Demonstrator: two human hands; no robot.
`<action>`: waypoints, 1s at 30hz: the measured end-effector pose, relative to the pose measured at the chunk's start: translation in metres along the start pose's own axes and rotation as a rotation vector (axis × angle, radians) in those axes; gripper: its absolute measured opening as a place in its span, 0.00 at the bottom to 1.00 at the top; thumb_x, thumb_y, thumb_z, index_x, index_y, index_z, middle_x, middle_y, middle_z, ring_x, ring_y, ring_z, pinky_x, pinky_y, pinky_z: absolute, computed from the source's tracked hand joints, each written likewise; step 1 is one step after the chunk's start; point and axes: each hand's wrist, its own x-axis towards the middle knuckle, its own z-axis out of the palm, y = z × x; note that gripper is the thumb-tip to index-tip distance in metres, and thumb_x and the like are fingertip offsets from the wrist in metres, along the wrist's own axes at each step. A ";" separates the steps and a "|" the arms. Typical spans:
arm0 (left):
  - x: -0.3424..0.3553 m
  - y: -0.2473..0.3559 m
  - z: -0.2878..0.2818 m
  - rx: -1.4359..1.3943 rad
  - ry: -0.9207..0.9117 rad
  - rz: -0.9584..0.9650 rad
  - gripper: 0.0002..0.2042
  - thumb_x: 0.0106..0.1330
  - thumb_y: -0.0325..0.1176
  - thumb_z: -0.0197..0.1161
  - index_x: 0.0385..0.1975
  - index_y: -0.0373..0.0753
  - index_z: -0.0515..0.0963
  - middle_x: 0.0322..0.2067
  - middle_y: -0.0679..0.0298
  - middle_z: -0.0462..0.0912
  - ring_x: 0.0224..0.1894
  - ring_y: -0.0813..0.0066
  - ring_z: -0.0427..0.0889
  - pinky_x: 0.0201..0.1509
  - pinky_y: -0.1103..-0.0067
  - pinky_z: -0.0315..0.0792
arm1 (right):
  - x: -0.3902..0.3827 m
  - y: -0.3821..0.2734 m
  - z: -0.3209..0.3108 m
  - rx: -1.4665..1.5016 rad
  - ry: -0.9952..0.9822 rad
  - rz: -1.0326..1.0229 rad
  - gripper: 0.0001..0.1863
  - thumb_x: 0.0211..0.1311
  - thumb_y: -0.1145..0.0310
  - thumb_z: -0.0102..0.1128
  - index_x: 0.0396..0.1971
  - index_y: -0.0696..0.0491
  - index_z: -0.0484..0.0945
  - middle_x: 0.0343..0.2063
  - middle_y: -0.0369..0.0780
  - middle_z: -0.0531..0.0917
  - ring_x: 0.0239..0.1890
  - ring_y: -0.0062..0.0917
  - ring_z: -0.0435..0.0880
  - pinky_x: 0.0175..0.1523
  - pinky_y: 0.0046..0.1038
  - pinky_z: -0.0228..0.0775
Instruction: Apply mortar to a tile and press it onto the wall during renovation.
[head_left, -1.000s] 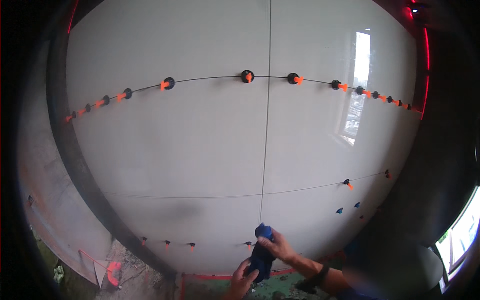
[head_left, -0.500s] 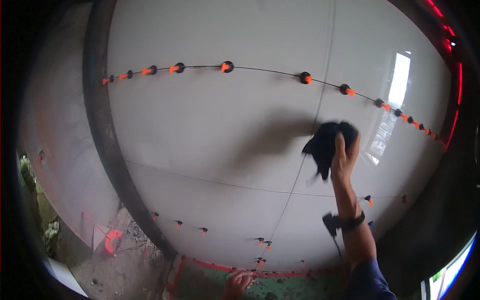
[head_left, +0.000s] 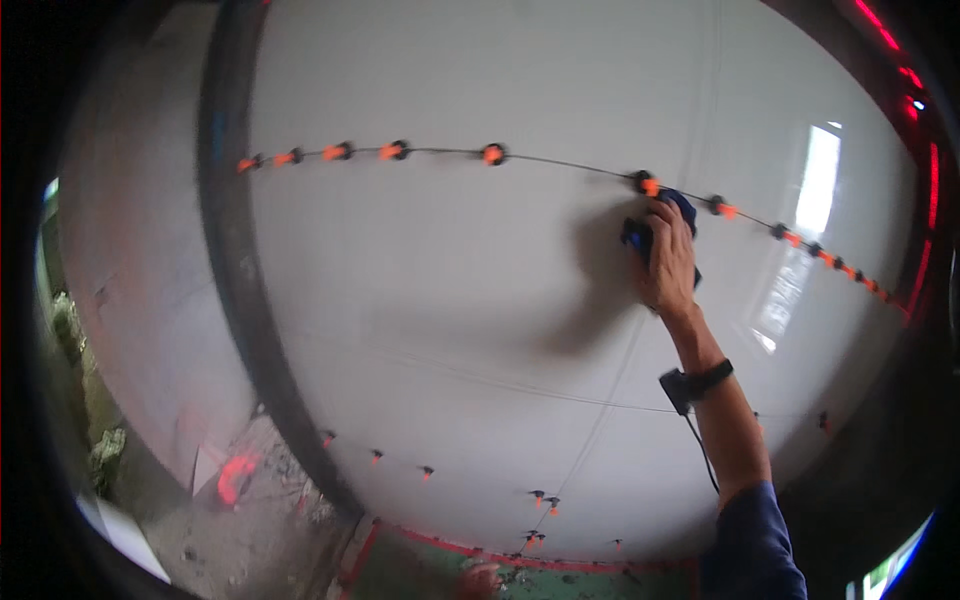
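Note:
My right hand (head_left: pixel 670 262) is closed around a dark blue cloth (head_left: pixel 683 207) and presses it against the glossy white tiles (head_left: pixel 420 250). The cloth lies at the vertical joint, just under an orange-and-black tile leveling clip (head_left: pixel 646 183). Parts of the cloth show on both sides of my fingers. Low in the view, my left hand (head_left: pixel 482 580) is near the bottom of the tiled surface. It is small and blurred, so its fingers cannot be made out.
More leveling clips (head_left: pixel 493 154) stick out along the upper joint, and several (head_left: pixel 428 472) sit lower down. A dark strip (head_left: pixel 240 300) borders the tiles at left. Below are green sheeting (head_left: pixel 400 565) with red tape and a rough floor (head_left: pixel 230 545) with debris. A black wristband (head_left: pixel 697 384) trails a cable.
My right hand has moved up and brought the cloth onto the tiles by the upper joint. The whole view has shifted slightly, with the tiles now a little farther right and lower.

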 end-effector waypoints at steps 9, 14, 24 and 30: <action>-0.035 -0.027 -0.006 -0.903 -0.204 -1.008 0.11 0.70 0.35 0.57 0.45 0.37 0.79 0.30 0.66 0.82 0.30 0.78 0.78 0.35 0.81 0.72 | 0.015 0.012 -0.018 -0.025 -0.083 -0.071 0.24 0.43 0.72 0.65 0.45 0.55 0.70 0.48 0.44 0.74 0.59 0.42 0.70 0.61 0.39 0.66; -0.022 -0.029 0.007 -0.602 -0.424 -0.865 0.10 0.69 0.33 0.58 0.45 0.36 0.80 0.28 0.64 0.82 0.29 0.78 0.78 0.33 0.81 0.72 | -0.026 0.044 -0.046 -0.095 -0.144 -0.062 0.24 0.44 0.70 0.66 0.43 0.55 0.69 0.49 0.44 0.73 0.59 0.41 0.70 0.59 0.38 0.69; -0.026 -0.041 0.040 -1.042 -0.257 -1.074 0.12 0.68 0.34 0.58 0.45 0.35 0.79 0.32 0.61 0.83 0.31 0.75 0.80 0.35 0.78 0.75 | -0.093 0.130 -0.116 -0.154 -0.096 0.122 0.29 0.46 0.68 0.67 0.50 0.56 0.67 0.57 0.47 0.69 0.64 0.48 0.65 0.65 0.41 0.63; 0.018 -0.010 0.083 -0.788 -0.408 -0.905 0.13 0.68 0.35 0.58 0.45 0.34 0.79 0.34 0.59 0.83 0.33 0.74 0.80 0.38 0.77 0.75 | -0.140 0.216 -0.174 -0.191 -0.075 0.152 0.30 0.46 0.68 0.67 0.50 0.56 0.67 0.56 0.47 0.69 0.63 0.45 0.67 0.64 0.39 0.64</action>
